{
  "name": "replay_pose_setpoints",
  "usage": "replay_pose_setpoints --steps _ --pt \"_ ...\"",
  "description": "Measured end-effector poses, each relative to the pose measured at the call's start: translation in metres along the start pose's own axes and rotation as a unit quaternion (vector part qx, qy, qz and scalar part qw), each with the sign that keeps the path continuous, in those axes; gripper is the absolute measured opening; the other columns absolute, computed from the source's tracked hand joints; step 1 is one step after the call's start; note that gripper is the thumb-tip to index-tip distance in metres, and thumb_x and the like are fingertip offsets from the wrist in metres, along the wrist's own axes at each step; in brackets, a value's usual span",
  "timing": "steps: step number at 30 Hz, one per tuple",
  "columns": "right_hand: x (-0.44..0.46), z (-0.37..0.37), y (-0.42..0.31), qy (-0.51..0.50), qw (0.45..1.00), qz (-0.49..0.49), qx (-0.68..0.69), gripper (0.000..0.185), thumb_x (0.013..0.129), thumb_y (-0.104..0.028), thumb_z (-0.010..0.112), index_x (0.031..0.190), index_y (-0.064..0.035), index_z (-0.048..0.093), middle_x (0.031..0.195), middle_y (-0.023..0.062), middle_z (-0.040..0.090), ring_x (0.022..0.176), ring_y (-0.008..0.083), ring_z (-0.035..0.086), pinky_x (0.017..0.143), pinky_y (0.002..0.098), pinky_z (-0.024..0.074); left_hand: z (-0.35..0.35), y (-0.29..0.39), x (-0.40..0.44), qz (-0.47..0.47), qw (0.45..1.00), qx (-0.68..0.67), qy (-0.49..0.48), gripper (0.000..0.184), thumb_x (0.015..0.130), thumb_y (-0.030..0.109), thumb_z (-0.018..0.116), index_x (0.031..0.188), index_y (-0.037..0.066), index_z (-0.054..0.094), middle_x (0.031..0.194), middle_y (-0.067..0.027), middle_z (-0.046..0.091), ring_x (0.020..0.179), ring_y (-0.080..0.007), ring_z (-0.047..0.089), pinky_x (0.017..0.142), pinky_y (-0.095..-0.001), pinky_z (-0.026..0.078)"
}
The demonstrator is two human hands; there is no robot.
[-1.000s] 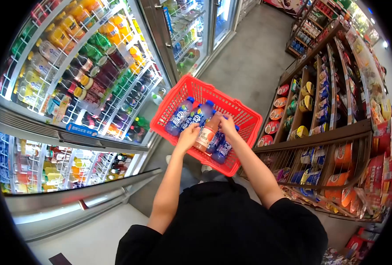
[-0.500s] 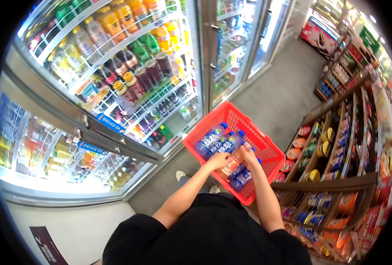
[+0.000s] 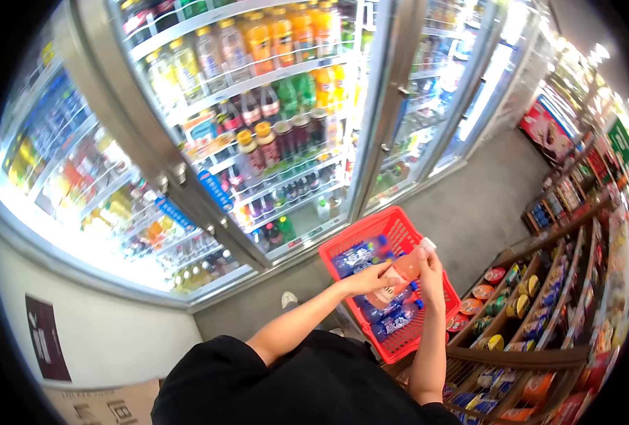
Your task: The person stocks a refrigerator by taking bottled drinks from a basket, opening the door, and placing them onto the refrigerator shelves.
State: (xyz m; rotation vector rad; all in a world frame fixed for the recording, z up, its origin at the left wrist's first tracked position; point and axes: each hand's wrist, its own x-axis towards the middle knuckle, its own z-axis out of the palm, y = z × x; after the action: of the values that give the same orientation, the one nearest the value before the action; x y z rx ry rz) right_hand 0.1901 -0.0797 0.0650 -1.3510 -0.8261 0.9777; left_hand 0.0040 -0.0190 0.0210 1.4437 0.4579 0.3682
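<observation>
A bottle of pinkish drink (image 3: 406,268) with a white cap is tilted above the red shopping basket (image 3: 438,306). My left hand (image 3: 371,279) grips its lower body near the label. My right hand (image 3: 430,273) is closed around the upper end by the cap. Beneath, in the basket, lie several bottles with blue labels, some in a left group (image 3: 357,256) and others nearer me, such as a blue-labelled bottle (image 3: 398,322). My hands and the pinkish bottle partly cover them.
Glass-door drink coolers (image 3: 258,142) full of bottles line the left and front. Snack shelves (image 3: 534,297) with cups and packets run along the right. A grey floor aisle (image 3: 463,191) leads ahead between them. A cardboard box (image 3: 105,405) sits at lower left.
The pinkish bottle has been lifted from among the bottles in the basket, with both hands on it. My view has shifted, so the coolers and basket appear further right and the basket lower.
</observation>
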Motion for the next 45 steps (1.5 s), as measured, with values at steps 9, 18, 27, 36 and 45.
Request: replay_pose_setpoints --steps 9,18,27,36,45 --pt "-0.023 0.135 0.006 -0.310 0.951 0.006 -0.004 0.039 0.102 -0.022 0.057 0.133 -0.0006 0.050 0.124 0.0075 0.059 0.112 0.0136 0.055 0.097 0.0290 0.0446 -0.013 0.019 -0.112 0.091 0.908 -0.250 0.324 0.057 0.102 0.033 0.056 0.149 0.007 0.036 0.134 -0.0048 0.055 0.121 -0.0135 0.053 0.102 -0.0307 0.044" --pt "-0.061 0.265 0.046 -0.457 0.879 0.128 0.052 0.042 0.098 -0.029 0.065 0.128 -0.0010 0.058 0.115 0.0057 0.066 0.103 0.0115 0.061 0.090 0.0287 0.0484 -0.057 -0.027 -0.228 0.036 0.775 -0.172 0.607 0.052 0.105 0.041 0.046 0.140 0.004 0.043 0.140 -0.0060 0.046 0.121 -0.0143 0.050 0.104 -0.0324 0.039" --pt "-0.076 0.351 0.068 -0.467 0.859 0.168 0.121 0.044 0.099 -0.030 0.062 0.133 -0.0017 0.055 0.119 0.0058 0.064 0.107 0.0116 0.059 0.095 0.0291 0.0460 -0.127 -0.018 -0.315 0.057 0.724 -0.169 0.666 0.052 0.105 0.047 0.039 0.135 0.008 0.056 0.121 -0.0055 0.061 0.109 -0.0155 0.056 0.093 -0.0324 0.043" --pt "-0.027 0.413 0.003 -0.428 0.882 0.104 0.168 0.040 0.100 -0.031 0.061 0.127 -0.0019 0.057 0.118 0.0043 0.065 0.108 0.0111 0.059 0.094 0.0302 0.0469 -0.290 0.086 -0.330 0.170 0.655 0.123 0.726 0.051 0.103 0.043 0.050 0.112 -0.004 0.065 0.105 -0.0127 0.069 0.101 -0.0216 0.063 0.090 -0.0318 0.046" --pt "-0.040 0.428 -0.041 -0.375 0.898 0.082 0.217 0.038 0.101 -0.032 0.055 0.126 -0.0025 0.056 0.115 0.0101 0.067 0.101 0.0189 0.067 0.089 0.0360 0.0550 -0.350 0.089 -0.316 0.127 0.789 -0.072 0.596 0.069 0.098 0.068 0.029 0.053 0.016 0.028 0.048 0.0026 0.027 0.047 -0.0139 0.032 0.058 -0.0294 0.038"
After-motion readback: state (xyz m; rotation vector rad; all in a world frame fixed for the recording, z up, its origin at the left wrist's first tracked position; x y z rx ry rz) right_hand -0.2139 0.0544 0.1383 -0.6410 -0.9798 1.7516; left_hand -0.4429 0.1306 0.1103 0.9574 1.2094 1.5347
